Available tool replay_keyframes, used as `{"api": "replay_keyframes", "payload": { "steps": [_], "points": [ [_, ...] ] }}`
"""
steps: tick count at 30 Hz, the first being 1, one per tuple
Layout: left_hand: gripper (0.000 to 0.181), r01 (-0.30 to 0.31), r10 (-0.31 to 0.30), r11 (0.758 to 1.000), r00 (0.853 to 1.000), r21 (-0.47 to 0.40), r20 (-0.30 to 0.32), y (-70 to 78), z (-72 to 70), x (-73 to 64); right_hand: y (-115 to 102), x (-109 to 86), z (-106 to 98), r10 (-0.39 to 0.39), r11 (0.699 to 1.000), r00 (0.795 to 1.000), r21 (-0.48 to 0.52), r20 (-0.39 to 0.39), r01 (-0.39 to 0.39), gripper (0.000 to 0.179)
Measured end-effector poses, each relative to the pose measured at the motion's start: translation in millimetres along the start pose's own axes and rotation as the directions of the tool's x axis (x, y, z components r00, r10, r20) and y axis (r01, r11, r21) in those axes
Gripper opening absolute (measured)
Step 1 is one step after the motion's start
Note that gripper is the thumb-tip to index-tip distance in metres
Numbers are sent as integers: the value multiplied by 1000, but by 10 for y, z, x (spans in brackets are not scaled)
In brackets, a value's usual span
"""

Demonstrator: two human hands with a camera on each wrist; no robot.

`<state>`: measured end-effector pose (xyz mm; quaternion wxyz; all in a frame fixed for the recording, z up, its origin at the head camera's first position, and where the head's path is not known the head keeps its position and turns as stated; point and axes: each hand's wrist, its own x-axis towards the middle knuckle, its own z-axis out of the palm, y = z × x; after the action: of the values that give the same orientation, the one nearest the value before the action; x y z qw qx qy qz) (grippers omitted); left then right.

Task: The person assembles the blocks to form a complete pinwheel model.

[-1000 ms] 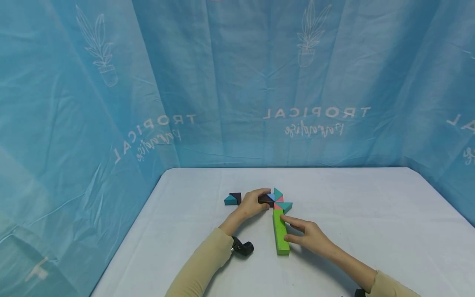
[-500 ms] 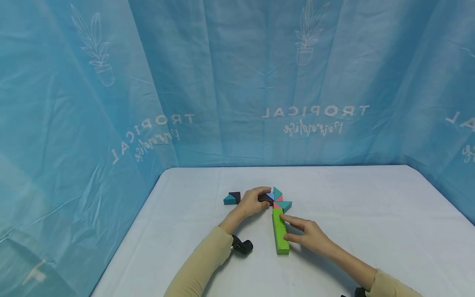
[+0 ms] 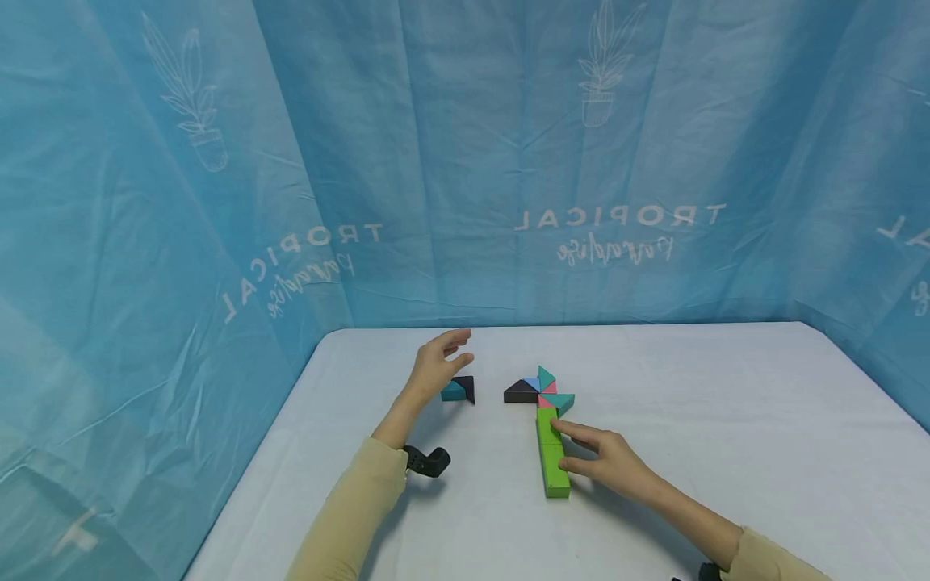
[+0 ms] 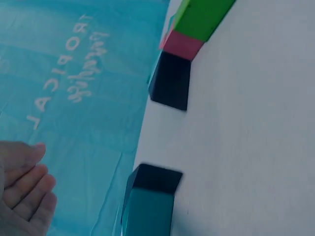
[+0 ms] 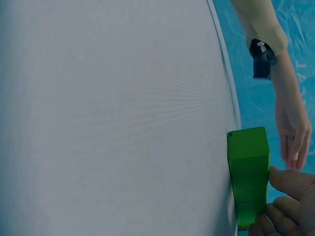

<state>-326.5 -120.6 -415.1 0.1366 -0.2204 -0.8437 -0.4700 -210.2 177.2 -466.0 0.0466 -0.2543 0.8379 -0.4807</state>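
Observation:
My left hand [image 3: 433, 367] is raised over the left part of the table with nothing in it, its fingers loosely bent. Just below it lie a teal triangular block [image 3: 452, 392] and a dark block [image 3: 468, 388], side by side. My right hand [image 3: 613, 464] touches the right side of two green blocks [image 3: 548, 461] standing end to end in a line; the thumb meets the green side in the right wrist view. Above this line, several triangles form a pinwheel: a black block [image 3: 519, 396], a blue one [image 3: 533, 383], pink ones [image 3: 543, 401] and teal ones [image 3: 562, 401].
A white cloth covers the table [image 3: 690, 403]. Blue curtains [image 3: 465, 161] with printed lettering hang behind it and at both sides. Each wrist wears a black camera, such as the left one [image 3: 429, 461].
My left hand has let go of the black block and moved left and up, away from the pinwheel. The black block now shows fully. My right hand stays at the green blocks.

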Motion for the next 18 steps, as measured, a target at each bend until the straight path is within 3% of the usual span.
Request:
{"api": "replay_keyframes", "payload": {
  "steps": [3, 6, 11, 14, 18],
  "points": [
    [42, 31, -32, 999, 997, -9, -68, -39, -136, -67, 2, 6, -5, 2, 1000, 1000, -1, -4, -2, 61],
    [43, 59, -60, 998, 995, -14, -78, -92, -195, -147, 6, 14, -22, -4, 1000, 1000, -5, -8, 4, 62],
    [46, 135, -134, 991, 990, 20, -38, -236, -184, -279, 0, 29, -35, -22, 1000, 1000, -12, -12, 22, 61],
    [48, 210, -210, 978, 978, 13, 3, -309, -145, -334, -1, 23, -31, -18, 1000, 1000, -9, -10, 18, 60],
    [52, 256, -256, 967, 964, 9, 71, -409, -74, -374, -4, 5, -21, -24, 1000, 1000, -2, -4, 24, 60]
  ]
}}
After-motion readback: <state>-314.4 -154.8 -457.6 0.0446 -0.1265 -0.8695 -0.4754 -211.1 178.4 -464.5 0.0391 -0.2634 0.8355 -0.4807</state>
